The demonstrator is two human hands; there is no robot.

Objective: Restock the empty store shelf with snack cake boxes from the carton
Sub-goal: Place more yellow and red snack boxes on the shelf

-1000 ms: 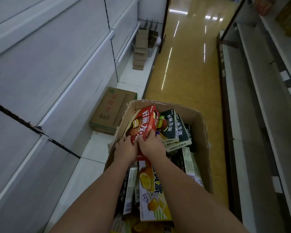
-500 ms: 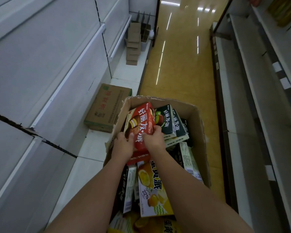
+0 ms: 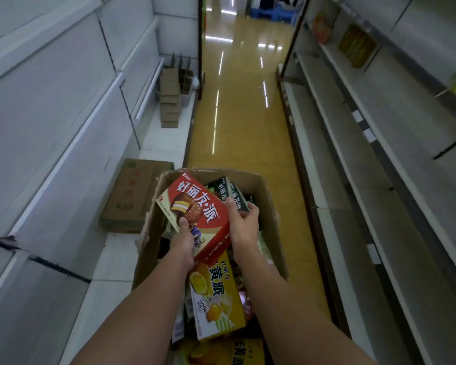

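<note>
left hand (image 3: 182, 242) gripping red snack cake box (image 3: 195, 216) at its 7 o'clock corner, thumb on top, right hand (image 3: 244, 225) loosely cupping its 3 o'clock edge, over the carton (image 3: 270, 206)

Bare left shelf (image 3: 71, 143) — open reach above carton (image 3: 267, 206)

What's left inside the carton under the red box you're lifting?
Under the red box, held by both hands, the carton still holds a yellow box, dark green boxes behind, and more yellow near the bottom edge. Deeper layers are covered by arms and boxes.
</note>
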